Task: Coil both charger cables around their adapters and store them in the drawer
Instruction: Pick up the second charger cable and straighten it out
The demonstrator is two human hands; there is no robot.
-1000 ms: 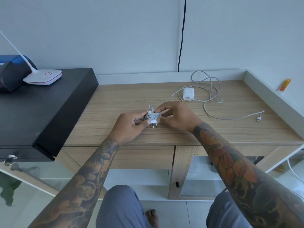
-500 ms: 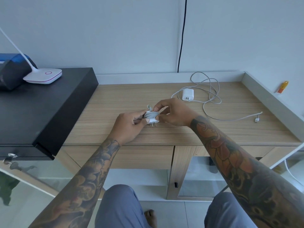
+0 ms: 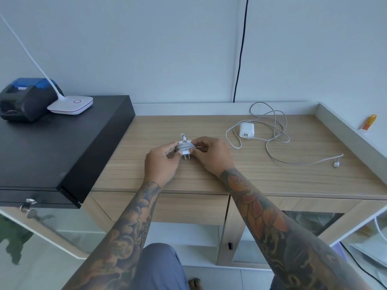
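Observation:
Between my hands, just above the wooden desk [image 3: 272, 176], is a small white adapter [image 3: 186, 149] with grey cable wound around its body and its prongs pointing toward me. My left hand [image 3: 162, 163] grips its left side. My right hand [image 3: 211, 154] pinches the cable at its right side. A short cable end with a plug sticks up behind the adapter. A second white adapter [image 3: 246, 130] lies farther right on the desk, its long cable [image 3: 278, 143] spread in loose loops. The drawer front [image 3: 182, 208] under the desk edge is closed.
A black box [image 3: 52, 151] with a key in its lock sits at the left, bearing a dark printer [image 3: 25, 101] and a white lamp base [image 3: 70, 105]. A black cord [image 3: 239, 49] hangs down the wall. A raised ledge [image 3: 351, 139] borders the desk's right side.
Both hands have stayed at the wrapped adapter with only small finger shifts. The view tilted slightly; the second charger has not moved.

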